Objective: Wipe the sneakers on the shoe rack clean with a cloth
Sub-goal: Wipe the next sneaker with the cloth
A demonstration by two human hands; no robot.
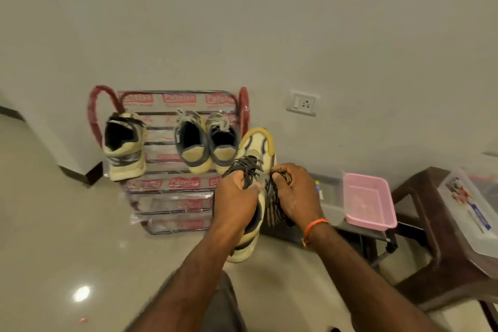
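Observation:
A cream and yellow sneaker [258, 147] with dark laces is held up in front of the shoe rack [172, 188], toe pointing away. My left hand [235, 198] grips its laced upper from the left. My right hand [295, 191] holds a dark striped cloth [276, 207] against the sneaker's right side. On the rack's top shelf sit a matching cream sneaker [124, 145] at the left and a grey and tan pair [206, 141] in the middle, heels toward me.
A pink plastic basket [367, 201] and a clear container sit on a low dark table to the right. A brown stool [442, 245] carries a clear lidded box [470, 207] at far right. A wall socket [303, 103] is above. Glossy tiled floor lies below.

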